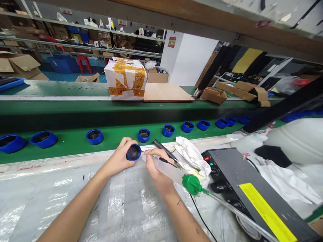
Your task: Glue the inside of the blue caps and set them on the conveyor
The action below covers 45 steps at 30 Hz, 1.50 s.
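My left hand [120, 157] is closed round a small blue ring-shaped cap [133, 152] with a dark inside, held tilted toward me above the plastic-covered bench. My right hand [155, 163] grips a clear syringe-like dispenser [171, 173] with a green end fitting [192, 184]. Its tip points at the cap's rim. A thin black pen-like tool [164, 150] lies just behind my right hand.
A row of several blue caps [144, 135] stands on the green conveyor belt [75, 139]. A grey control box [247, 188] with knobs sits to the right, crumpled white cloth [191, 154] beside it. A taped carton [125, 79] and a wooden board [166, 92] rest on the far belt.
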Motion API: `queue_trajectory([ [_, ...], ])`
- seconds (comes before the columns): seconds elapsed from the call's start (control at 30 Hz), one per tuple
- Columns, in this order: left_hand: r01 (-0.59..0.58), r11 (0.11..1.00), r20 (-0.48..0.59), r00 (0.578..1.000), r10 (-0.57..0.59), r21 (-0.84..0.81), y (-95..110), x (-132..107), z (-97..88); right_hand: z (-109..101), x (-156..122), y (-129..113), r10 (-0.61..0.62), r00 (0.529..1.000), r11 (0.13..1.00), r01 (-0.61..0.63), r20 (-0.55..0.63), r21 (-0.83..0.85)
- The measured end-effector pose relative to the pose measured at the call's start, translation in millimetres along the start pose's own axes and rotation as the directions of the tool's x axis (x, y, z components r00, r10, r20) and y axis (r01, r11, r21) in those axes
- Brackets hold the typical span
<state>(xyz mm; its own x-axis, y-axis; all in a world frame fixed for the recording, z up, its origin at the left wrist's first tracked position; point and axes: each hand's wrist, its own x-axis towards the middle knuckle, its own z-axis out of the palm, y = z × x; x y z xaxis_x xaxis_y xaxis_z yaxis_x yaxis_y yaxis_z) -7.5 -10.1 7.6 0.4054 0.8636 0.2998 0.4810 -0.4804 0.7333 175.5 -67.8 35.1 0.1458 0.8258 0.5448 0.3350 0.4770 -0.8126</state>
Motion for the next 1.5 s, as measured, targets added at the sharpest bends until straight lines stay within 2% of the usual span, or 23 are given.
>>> queue_trajectory([
  [0.4, 0.011, 1.0, 0.01, 1.0, -0.01, -0.008, 2.0, -0.2, -0.8, 0.7, -0.5, 1.9, 0.064, 0.998, 0.998, -0.065, 0.012, 0.025],
  [1.03, 0.032, 0.999, 0.042, 0.999, -0.03, -0.032, 1.5, -0.8, -2.0, 9.9, -2.9, -4.2, 0.074, 0.997, 0.99, -0.077, 0.03, 0.117],
  [1.5, -0.039, 0.998, 0.052, 0.998, 0.041, -0.04, 1.3, 1.4, -4.2, 16.7, -5.7, -3.0, 0.101, 0.994, 0.974, -0.108, 0.043, 0.2],
])
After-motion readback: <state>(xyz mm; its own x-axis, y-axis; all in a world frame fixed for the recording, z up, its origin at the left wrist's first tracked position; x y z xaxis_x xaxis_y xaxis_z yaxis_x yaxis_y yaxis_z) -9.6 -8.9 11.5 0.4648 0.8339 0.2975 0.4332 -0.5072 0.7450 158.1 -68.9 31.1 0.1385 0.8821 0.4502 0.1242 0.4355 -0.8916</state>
